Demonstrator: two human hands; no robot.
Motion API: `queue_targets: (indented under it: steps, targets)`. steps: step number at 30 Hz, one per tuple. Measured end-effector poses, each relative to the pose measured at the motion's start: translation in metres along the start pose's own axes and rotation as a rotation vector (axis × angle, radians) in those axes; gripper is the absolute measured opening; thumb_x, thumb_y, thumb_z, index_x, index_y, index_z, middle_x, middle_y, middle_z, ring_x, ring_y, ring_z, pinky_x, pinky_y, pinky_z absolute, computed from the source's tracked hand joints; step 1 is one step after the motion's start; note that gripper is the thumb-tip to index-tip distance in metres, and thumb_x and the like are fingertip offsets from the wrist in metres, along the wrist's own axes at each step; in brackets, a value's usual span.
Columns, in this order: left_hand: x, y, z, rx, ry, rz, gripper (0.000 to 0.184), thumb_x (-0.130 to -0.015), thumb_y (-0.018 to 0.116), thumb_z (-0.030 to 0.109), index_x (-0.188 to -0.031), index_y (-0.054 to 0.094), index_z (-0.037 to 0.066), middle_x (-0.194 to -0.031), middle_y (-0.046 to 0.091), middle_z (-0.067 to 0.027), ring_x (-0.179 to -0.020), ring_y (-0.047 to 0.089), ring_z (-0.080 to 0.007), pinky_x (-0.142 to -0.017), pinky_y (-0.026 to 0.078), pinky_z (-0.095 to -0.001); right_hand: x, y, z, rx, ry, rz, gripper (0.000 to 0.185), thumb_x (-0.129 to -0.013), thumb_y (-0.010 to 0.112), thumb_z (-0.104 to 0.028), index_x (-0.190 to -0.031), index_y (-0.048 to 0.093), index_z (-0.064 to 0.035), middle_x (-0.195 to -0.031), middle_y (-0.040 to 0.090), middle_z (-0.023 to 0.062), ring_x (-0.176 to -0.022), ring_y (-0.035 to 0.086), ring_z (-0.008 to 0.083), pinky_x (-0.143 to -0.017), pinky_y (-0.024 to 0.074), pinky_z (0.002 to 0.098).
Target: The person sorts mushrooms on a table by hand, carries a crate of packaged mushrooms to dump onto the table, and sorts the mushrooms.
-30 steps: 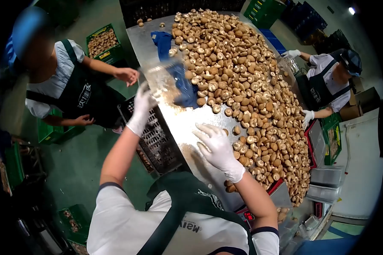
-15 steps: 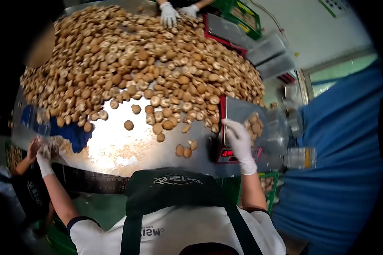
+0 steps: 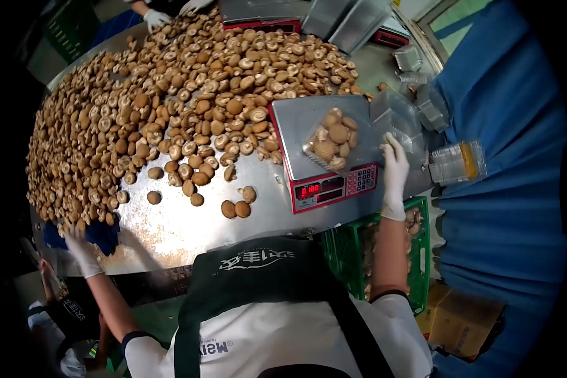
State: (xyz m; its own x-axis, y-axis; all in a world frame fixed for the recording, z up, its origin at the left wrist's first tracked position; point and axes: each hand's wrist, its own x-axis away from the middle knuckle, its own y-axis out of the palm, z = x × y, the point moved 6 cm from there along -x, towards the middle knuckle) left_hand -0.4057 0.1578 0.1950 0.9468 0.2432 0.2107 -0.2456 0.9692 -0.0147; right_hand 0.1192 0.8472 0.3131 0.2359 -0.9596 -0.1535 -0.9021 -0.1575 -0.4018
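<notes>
My left hand [image 3: 82,251], in a white glove, is stretched over a dark blue cloth [image 3: 103,237] at the edge of the mushroom pile [image 3: 107,135]. Its fingers look extended, with nothing visible in them. My right hand [image 3: 394,170], also gloved, is beside a stack of clear plastic trays [image 3: 398,120]. Its fingers are partly bent and slightly apart; I cannot tell whether they touch the trays. Between my hands, a red-framed scale [image 3: 294,135] bears a clear tray of mushrooms [image 3: 334,137]. Its red display seems to read 0.180.
More clear trays [image 3: 458,162] lie by the blue curtain [image 3: 504,189]. A green crate [image 3: 424,242] with mushrooms stands below the table edge. Another scale [image 3: 261,25] is at the back, near another person's gloved hand [image 3: 156,20]. A co-worker [image 3: 63,315] is at lower left.
My right hand has moved from the scale to the clear tray stack. My left hand has left the clear container near the co-worker and moved to the cloth. The view has shifted right.
</notes>
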Motion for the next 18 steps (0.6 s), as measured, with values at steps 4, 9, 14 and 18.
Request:
queue_targets:
  steps: [4,9,14,18]
  targets:
    - [0.141,0.217,-0.013,-0.199,0.181,-0.605,0.046,-0.099,0.047,0.036,-0.129,0.057,0.002,-0.137,0.053,-0.011,-0.124,0.051,-0.0227,-0.102,0.041,-0.0352,-0.024,0.037,0.121,-0.045,0.082,-0.001,0.054,-0.095,0.063,-0.026,-0.135,0.05,0.0072,-0.128,0.061,0.0184,-0.113,0.059,0.0225,-0.1,0.044,0.032]
    - [0.359,0.43,-0.036,-0.238,0.251,-1.265,0.053,-0.098,0.057,0.031,-0.138,0.048,-0.002,-0.138,0.054,-0.0165,-0.128,0.049,-0.0275,-0.109,0.035,-0.0341,0.024,0.077,0.053,-0.475,0.121,-0.138,0.061,-0.09,0.068,-0.027,-0.135,0.047,0.0079,-0.12,0.063,0.0158,-0.108,0.06,0.0223,-0.093,0.0488,0.0341]
    - [0.482,0.465,-0.071,-0.348,0.087,-1.589,0.052,-0.095,0.059,0.011,-0.142,0.041,-0.002,-0.13,0.056,-0.0201,-0.115,0.059,-0.0235,-0.095,0.048,-0.0343,0.062,0.046,0.07,-0.674,0.093,-0.036,0.082,-0.086,0.071,-0.018,-0.153,0.026,-0.0019,-0.155,0.034,0.0131,-0.131,0.047,0.0217,-0.108,0.0373,0.0324]
    - [0.583,0.428,-0.065,-0.244,0.134,-1.91,0.054,-0.094,0.057,0.003,-0.145,0.037,0.0,-0.138,0.051,-0.0156,-0.122,0.054,-0.0207,-0.103,0.043,-0.0336,0.105,-0.083,0.091,-0.745,0.172,0.143,0.085,-0.086,0.069,-0.012,-0.156,0.02,-0.008,-0.159,0.026,0.0112,-0.143,0.031,0.0225,-0.115,0.0281,0.0338]
